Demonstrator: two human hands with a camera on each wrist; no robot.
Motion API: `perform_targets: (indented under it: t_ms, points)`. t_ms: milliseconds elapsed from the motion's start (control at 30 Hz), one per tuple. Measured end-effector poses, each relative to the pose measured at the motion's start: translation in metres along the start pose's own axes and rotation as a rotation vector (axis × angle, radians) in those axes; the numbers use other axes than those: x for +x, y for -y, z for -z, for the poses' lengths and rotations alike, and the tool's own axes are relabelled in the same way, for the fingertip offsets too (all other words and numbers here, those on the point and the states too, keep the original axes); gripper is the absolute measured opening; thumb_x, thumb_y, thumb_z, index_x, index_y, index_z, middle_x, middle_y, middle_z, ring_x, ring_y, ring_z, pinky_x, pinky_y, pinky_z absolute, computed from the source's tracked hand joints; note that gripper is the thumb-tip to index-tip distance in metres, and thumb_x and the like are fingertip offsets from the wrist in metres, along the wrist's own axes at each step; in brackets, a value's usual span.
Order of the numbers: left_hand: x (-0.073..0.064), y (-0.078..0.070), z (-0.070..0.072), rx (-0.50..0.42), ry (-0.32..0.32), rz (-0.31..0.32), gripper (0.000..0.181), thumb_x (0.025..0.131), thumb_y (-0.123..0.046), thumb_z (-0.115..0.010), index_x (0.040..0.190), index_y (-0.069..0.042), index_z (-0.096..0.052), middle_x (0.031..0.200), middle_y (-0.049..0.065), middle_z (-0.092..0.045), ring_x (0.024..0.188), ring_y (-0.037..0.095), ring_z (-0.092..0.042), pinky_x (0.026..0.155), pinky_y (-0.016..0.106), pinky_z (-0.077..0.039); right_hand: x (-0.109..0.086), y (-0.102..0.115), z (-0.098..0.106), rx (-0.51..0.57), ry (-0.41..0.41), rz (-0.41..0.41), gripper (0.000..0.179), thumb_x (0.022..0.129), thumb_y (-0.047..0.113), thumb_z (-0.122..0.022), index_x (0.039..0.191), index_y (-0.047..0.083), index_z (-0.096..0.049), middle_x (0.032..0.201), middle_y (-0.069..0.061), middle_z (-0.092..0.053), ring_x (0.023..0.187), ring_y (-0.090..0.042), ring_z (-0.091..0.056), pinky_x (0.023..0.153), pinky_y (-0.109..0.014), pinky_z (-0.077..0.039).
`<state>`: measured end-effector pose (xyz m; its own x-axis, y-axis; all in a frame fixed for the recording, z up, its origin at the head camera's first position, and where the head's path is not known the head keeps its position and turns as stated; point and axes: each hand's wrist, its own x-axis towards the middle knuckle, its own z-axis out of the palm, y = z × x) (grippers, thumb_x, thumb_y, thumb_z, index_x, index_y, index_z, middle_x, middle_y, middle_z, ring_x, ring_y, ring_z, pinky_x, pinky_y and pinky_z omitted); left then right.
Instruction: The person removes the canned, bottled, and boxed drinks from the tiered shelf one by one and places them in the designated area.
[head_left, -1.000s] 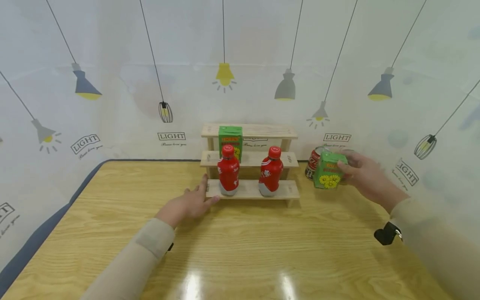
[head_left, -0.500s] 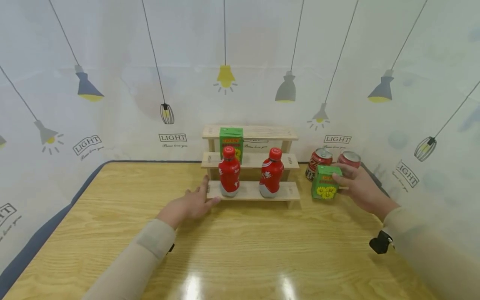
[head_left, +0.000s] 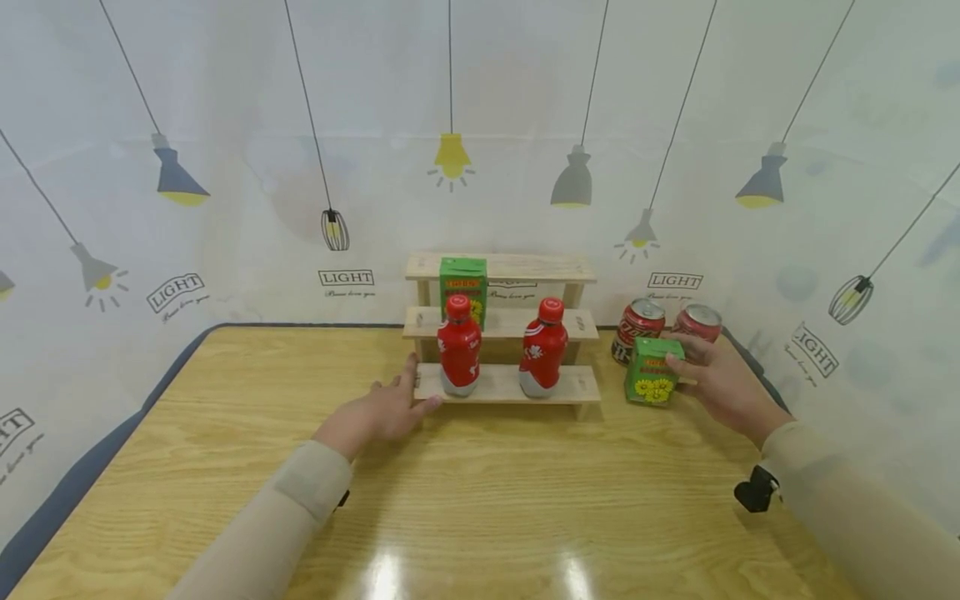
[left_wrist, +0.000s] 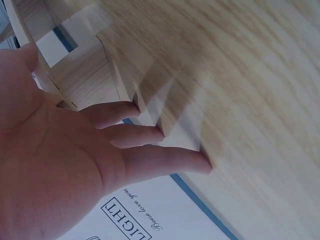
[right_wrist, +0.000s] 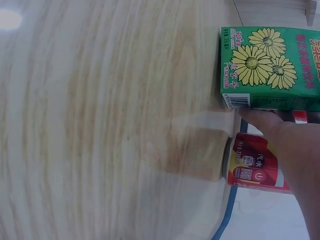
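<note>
My right hand (head_left: pixel 722 385) grips a green drink carton (head_left: pixel 652 372) with yellow flowers by its right side, the thumb at its near edge. The carton is upright, low at the table right of the stepped wooden shelf (head_left: pixel 504 400). In the right wrist view, the carton (right_wrist: pixel 270 67) shows its flowers and barcode. My left hand (head_left: pixel 381 411) rests at the shelf's lower left end with spread fingers. The left wrist view shows those fingers (left_wrist: pixel 167 162) reaching down to the tabletop. Two red bottles, one left (head_left: pixel 459 350) and one right (head_left: pixel 543 350), stand on the lowest step.
Another green carton (head_left: pixel 463 279) stands on the middle step, partly behind the left bottle. Two red cans, one left (head_left: pixel 637 323) and one right (head_left: pixel 699 321), stand behind the held carton. A wall sheet printed with lamps (head_left: pixel 495 200) rises behind the wooden table (head_left: pixel 480 500).
My right hand has brought the green carton down and toward me, in front of the cans, exposing the right can. The left hand has stayed at the shelf's end.
</note>
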<state>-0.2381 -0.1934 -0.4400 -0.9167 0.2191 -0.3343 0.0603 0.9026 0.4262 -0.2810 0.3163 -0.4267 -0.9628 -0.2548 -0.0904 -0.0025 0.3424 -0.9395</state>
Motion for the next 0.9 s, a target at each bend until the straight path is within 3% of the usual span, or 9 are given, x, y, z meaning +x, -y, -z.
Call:
perform_targets:
  t_ms: [67, 167, 333, 433, 533, 600, 667, 767, 900]
  points:
    - [0.0, 0.0, 0.0, 0.002, 0.0, 0.0, 0.097, 0.109, -0.066, -0.037, 0.17, -0.012, 0.016, 0.173, 0.028, -0.023, 0.154, 0.068, -0.018, 0.127, 0.076, -0.022, 0.0, -0.001, -0.001, 0.019, 0.004, -0.006, 0.075, 0.111, 0.045, -0.052, 0.17, 0.009, -0.023, 0.168, -0.009, -0.034, 0.124, 0.006, -0.054, 0.123, -0.063, -0.04]
    - [0.0, 0.0, 0.0, 0.003, 0.0, 0.0, 0.097, 0.109, -0.065, -0.037, 0.17, -0.012, 0.016, 0.173, 0.028, -0.024, 0.154, 0.069, -0.018, 0.127, 0.076, -0.022, 0.0, -0.004, -0.001, 0.054, 0.01, -0.009, 0.075, 0.111, 0.044, -0.052, 0.17, 0.009, -0.021, 0.166, -0.006, -0.035, 0.124, 0.006, -0.054, 0.119, -0.05, -0.051]
    - [0.0, 0.0, 0.0, 0.002, -0.003, -0.003, 0.098, 0.109, -0.066, -0.037, 0.17, -0.012, 0.016, 0.174, 0.026, -0.024, 0.154, 0.068, -0.018, 0.127, 0.076, -0.021, -0.001, -0.009, 0.002, 0.142, 0.027, 0.02, 0.072, 0.112, 0.035, -0.054, 0.17, 0.008, -0.021, 0.145, 0.018, -0.046, 0.122, 0.006, -0.058, 0.099, -0.019, -0.056]
    - [-0.001, -0.001, 0.001, 0.003, -0.005, -0.004, 0.098, 0.109, -0.066, -0.037, 0.17, -0.012, 0.016, 0.174, 0.025, -0.025, 0.155, 0.067, -0.017, 0.127, 0.076, -0.021, -0.001, -0.01, 0.005, 0.139, 0.031, 0.025, 0.069, 0.112, 0.036, -0.053, 0.17, 0.01, -0.024, 0.145, 0.02, -0.047, 0.124, 0.008, -0.058, 0.115, -0.032, -0.053]
    - [-0.001, -0.001, 0.002, 0.004, -0.005, -0.004, 0.098, 0.109, -0.066, -0.037, 0.17, -0.012, 0.016, 0.174, 0.025, -0.025, 0.155, 0.067, -0.017, 0.127, 0.076, -0.021, 0.001, -0.009, 0.008, 0.119, 0.022, 0.021, 0.065, 0.113, 0.038, -0.051, 0.168, 0.012, -0.03, 0.162, 0.004, -0.041, 0.127, 0.009, -0.053, 0.129, -0.058, -0.035]
    - [-0.001, -0.001, 0.002, 0.003, -0.005, -0.003, 0.098, 0.109, -0.067, -0.037, 0.17, -0.012, 0.016, 0.174, 0.025, -0.025, 0.155, 0.067, -0.017, 0.127, 0.076, -0.021, 0.001, -0.007, 0.01, 0.113, 0.015, 0.021, 0.063, 0.113, 0.041, -0.05, 0.167, 0.013, -0.034, 0.172, 0.0, -0.028, 0.129, 0.011, -0.049, 0.132, -0.064, -0.025]
    - [-0.001, -0.001, 0.002, 0.001, -0.006, -0.004, 0.098, 0.109, -0.067, -0.037, 0.17, -0.012, 0.016, 0.174, 0.025, -0.024, 0.155, 0.067, -0.017, 0.127, 0.076, -0.02, 0.0, -0.004, 0.011, 0.133, 0.005, 0.033, 0.06, 0.113, 0.041, -0.05, 0.164, 0.011, -0.04, 0.173, -0.001, -0.028, 0.129, 0.011, -0.05, 0.131, -0.05, -0.037]
    - [-0.001, -0.001, 0.001, -0.006, -0.004, -0.002, 0.098, 0.109, -0.066, -0.038, 0.17, -0.012, 0.016, 0.174, 0.026, -0.023, 0.154, 0.068, -0.017, 0.127, 0.077, -0.02, -0.001, 0.002, 0.012, 0.208, 0.0, 0.075, 0.055, 0.113, 0.037, -0.051, 0.159, 0.007, -0.047, 0.16, 0.006, -0.048, 0.126, 0.008, -0.058, 0.113, -0.025, -0.054]
    - [-0.002, -0.002, 0.001, -0.012, -0.002, 0.001, 0.097, 0.109, -0.066, -0.038, 0.17, -0.013, 0.016, 0.174, 0.027, -0.022, 0.154, 0.068, -0.017, 0.127, 0.077, -0.021, -0.001, 0.012, 0.014, 0.279, 0.011, 0.143, 0.044, 0.114, 0.029, -0.051, 0.15, 0.005, -0.057, 0.133, 0.014, -0.069, 0.119, 0.002, -0.066, 0.097, -0.014, -0.057]
